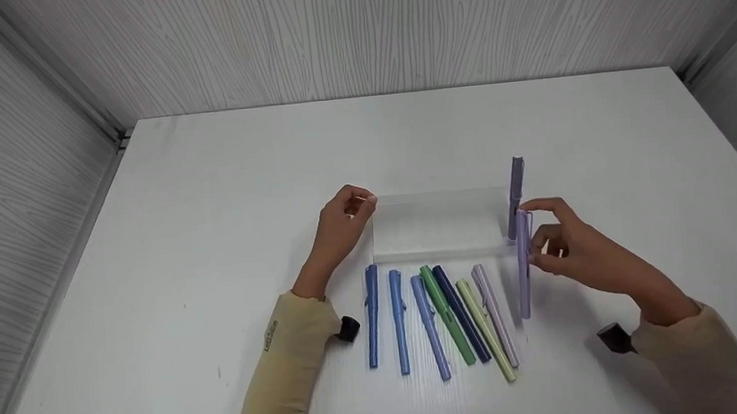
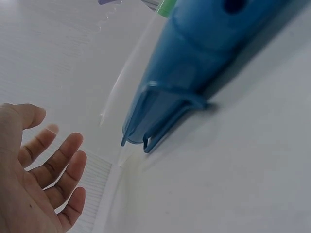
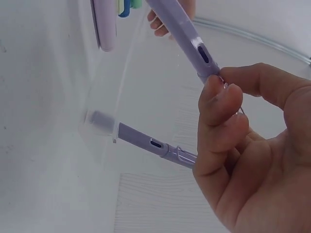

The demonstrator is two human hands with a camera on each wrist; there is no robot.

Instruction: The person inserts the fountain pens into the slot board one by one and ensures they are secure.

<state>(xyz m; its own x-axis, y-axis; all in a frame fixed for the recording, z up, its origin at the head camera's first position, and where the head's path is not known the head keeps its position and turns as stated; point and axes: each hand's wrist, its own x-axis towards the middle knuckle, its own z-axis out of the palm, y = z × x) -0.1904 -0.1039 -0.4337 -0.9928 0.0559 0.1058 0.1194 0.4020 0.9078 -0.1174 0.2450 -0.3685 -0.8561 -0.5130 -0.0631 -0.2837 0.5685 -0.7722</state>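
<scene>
My right hand [image 1: 576, 250] pinches a light purple pen [image 1: 524, 274] near its cap, between thumb and fingers. The pen is held upright by the front right corner of a clear box [image 1: 438, 254]. A darker purple pen [image 1: 516, 189] stands in the right end of that box, its lower end behind the clear wall in the right wrist view [image 3: 138, 138]. At the box's far left corner, my left hand [image 1: 343, 225] holds the edge between thumb and forefinger. In the left wrist view, the other fingers of the left hand [image 2: 46, 179] are loosely bent.
In front of the box lies a row of pens: a dark blue pen [image 1: 373, 318], a blue pen [image 1: 399, 323], a periwinkle pen [image 1: 430, 327], a green pen [image 1: 447, 316], a navy pen [image 1: 461, 315], a yellow-green pen [image 1: 486, 329] and a lilac pen [image 1: 495, 315]. Wood-grain walls [image 1: 362, 36] surround the white table [image 1: 240, 164].
</scene>
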